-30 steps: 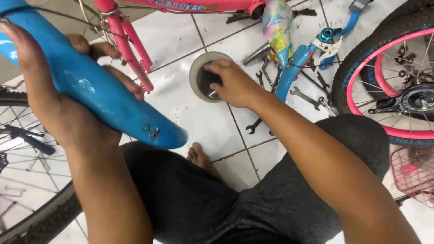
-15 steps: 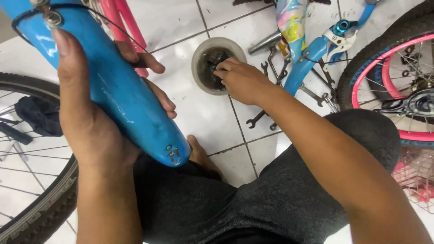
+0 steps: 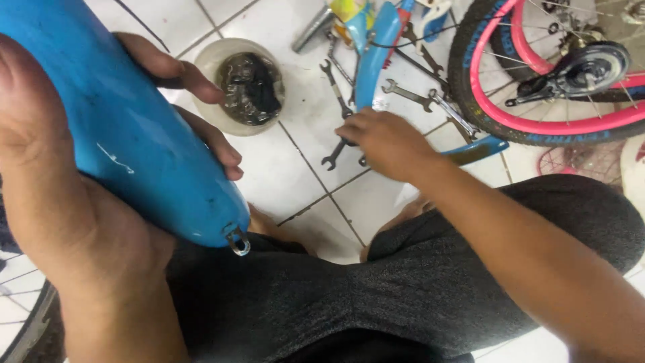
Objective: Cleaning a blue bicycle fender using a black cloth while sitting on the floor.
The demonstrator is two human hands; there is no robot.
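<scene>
Left hand (image 3: 60, 202) grips the blue fender (image 3: 127, 128) from below: palm under the shell, fingers (image 3: 195, 74) wrapped over its far edge. Fender lies tilted, its rounded end low and near the lap, with a small metal bracket (image 3: 236, 240) at the tip.

Right hand (image 3: 386, 141) reaches out over the tiled floor (image 3: 282, 168), fingers curled down onto a spanner (image 3: 339, 151) that lies on the tiles. Whether the fingers have closed fully on it cannot be told; the fingertips cover its upper end.

Just beyond the fender stands a round tub (image 3: 238, 84) of dark grease, on the floor, beside the left fingers but not touching them. More spanners (image 3: 406, 97) lie scattered on the tiles between the tub and the wheel (image 3: 537, 87). A blue frame tube (image 3: 376, 57) runs across them, just beyond the right hand. Wheel has a black tyre and pink rim, its hub and spokes in view at upper right. Part of a second tyre (image 3: 30, 323) shows at lower left. Legs in dark grey trousers (image 3: 376, 289) fill the lower middle.
</scene>
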